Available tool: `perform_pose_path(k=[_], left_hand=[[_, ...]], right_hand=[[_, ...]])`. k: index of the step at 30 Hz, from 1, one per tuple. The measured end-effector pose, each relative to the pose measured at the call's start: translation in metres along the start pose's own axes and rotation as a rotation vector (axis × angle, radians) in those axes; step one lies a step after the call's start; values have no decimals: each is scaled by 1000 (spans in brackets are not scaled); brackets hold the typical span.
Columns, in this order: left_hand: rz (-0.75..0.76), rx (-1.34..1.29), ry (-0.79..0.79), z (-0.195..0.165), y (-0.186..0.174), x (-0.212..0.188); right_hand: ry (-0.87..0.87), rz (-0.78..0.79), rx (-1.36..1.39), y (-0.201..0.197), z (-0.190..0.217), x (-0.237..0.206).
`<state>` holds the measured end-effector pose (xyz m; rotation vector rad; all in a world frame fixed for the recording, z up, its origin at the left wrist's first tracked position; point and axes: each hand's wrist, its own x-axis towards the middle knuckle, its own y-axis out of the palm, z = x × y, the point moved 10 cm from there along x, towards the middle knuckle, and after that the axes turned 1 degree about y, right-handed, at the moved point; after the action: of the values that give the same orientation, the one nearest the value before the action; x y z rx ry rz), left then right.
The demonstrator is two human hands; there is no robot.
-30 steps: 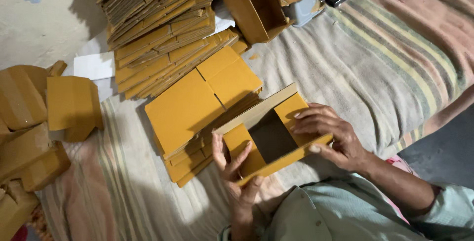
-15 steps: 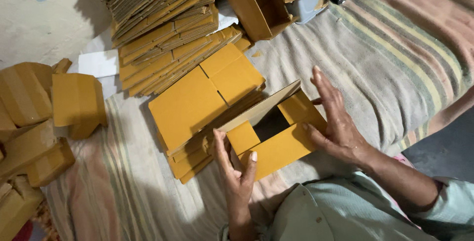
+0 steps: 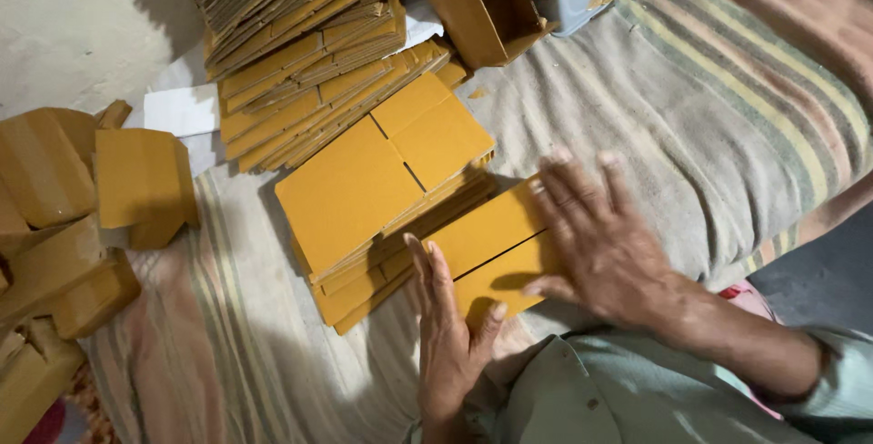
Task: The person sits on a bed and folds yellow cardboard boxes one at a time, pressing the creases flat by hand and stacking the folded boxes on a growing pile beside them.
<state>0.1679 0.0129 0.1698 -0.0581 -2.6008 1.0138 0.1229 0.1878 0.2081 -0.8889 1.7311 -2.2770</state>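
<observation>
The right hand [image 3: 596, 244] lies flat, fingers spread, palm down on top of the box [image 3: 491, 253], covering its right end. The forearm comes in from the lower right in a pale green sleeve [image 3: 818, 380]. The left hand [image 3: 450, 330] stands on edge at the box's near-left side, fingers straight and together pointing up the frame, thumb hooked against the front face. Neither hand pinches anything; both press against the box with open palms.

The box is yellow-brown cardboard. Its two top flaps are down and meet along a dark slit that runs across the lid. It sits on a striped blanket [image 3: 709, 126], just in front of the person and touching a stack of flat blanks [image 3: 382, 180] of the same card on its far-left side.

The right end of the box is hidden under the right hand, and its lower edge is hidden by the left hand, so whether the flaps are fully shut there cannot be told. A larger pile of blanks [image 3: 300, 53] is cut off at the top edge. Folded boxes [image 3: 82, 207] at the left run out of frame. An open carton [image 3: 473, 3] and a grey thing beside it are only partly visible at the top.
</observation>
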Motion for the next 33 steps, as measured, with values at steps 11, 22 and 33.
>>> perform_pose_path(k=[11,22,33], left_hand=[[-14,-176,-73,11,3,-2],[109,602,-15,-30,15,49],[46,462,75,-57,43,85]], right_hand=[[-340,84,208,26,73,19],[-26,59,87,8,-11,9],[-40,44,105,4,-12,6]])
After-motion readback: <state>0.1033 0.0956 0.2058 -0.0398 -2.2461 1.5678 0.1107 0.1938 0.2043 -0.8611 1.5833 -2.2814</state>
